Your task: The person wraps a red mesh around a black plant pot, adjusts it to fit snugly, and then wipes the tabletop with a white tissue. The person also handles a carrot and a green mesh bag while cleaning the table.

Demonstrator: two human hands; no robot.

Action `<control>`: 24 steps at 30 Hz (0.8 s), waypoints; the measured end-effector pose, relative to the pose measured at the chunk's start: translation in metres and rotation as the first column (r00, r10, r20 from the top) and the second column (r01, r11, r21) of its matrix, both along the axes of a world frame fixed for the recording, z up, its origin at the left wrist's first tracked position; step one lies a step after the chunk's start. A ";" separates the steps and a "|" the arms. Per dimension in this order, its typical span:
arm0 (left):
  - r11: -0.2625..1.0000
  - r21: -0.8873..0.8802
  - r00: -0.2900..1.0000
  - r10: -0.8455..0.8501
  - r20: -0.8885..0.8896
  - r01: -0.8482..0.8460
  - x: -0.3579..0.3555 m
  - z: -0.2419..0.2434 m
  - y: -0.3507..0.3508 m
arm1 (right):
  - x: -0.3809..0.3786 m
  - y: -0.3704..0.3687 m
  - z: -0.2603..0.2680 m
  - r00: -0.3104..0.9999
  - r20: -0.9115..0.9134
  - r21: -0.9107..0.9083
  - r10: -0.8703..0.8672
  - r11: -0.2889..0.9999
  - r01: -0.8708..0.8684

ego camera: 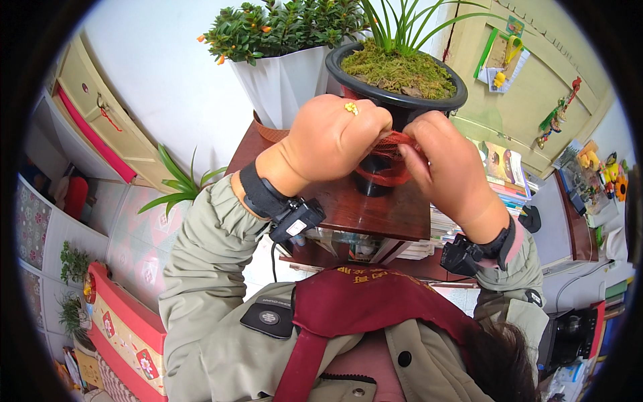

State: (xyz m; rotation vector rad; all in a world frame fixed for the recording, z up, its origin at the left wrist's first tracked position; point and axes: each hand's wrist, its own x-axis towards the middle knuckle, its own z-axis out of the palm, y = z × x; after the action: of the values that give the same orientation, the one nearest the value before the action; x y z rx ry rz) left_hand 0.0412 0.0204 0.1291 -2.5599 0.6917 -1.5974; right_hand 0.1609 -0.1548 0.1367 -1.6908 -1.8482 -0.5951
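Note:
A tall black plastic plant pot (369,188) stands on a dark red wooden cabinet top (331,211), holding moss (402,73) and a long-leaved plant (402,30). Red mesh netting (394,145) is bunched around the pot's front. My left hand (334,138), with a gold ring, is closed on the netting just below the pot's rim. On the right, my right hand (447,166) pinches the same netting between thumb and fingers. Both wrists carry black straps with small devices.
Left of the pot is a white planter (284,83) with an orange-flowered shrub (281,30). Stacked books (502,166) lie right of the cabinet, near a pale door (542,100). Another leafy plant (183,188) stands low on the left.

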 end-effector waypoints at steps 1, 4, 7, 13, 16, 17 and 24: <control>1.000 0.005 1.000 0.026 -0.015 -0.026 -0.001 0.002 -0.001 | 0.001 -0.003 0.003 0.999 0.008 -0.024 -0.034 0.999 0.035; 0.993 0.002 0.982 0.114 -0.148 -0.115 -0.008 0.008 0.000 | 0.009 -0.010 0.016 1.000 -0.013 -0.092 -0.015 0.996 0.013; 0.975 0.057 0.946 0.222 -0.236 -0.215 -0.016 0.016 0.006 | 0.017 -0.015 0.025 1.000 -0.025 -0.078 0.015 0.997 -0.017; 0.982 0.018 0.967 0.187 -0.172 -0.186 -0.024 0.025 0.017 | 0.026 -0.015 0.035 0.998 -0.054 -0.014 0.033 0.999 -0.034; 0.998 0.018 0.997 0.067 -0.037 -0.066 -0.015 0.029 0.024 | 0.029 -0.015 0.041 1.000 0.018 0.047 0.009 0.999 -0.010; 0.999 0.014 0.999 0.038 0.008 -0.038 -0.011 0.031 0.026 | 0.030 -0.014 0.043 1.000 0.012 0.068 0.000 0.998 -0.001; 0.979 -0.194 0.995 0.051 -0.091 -0.068 -0.001 0.035 0.031 | 0.048 -0.003 0.063 0.997 0.059 0.129 0.046 0.990 -0.054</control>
State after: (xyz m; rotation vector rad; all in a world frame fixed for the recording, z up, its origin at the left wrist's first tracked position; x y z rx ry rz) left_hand 0.0402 0.0509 0.1642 -2.7727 0.4788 -1.6225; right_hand 0.2086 -0.1574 0.1994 -1.5531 -1.8424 -0.7324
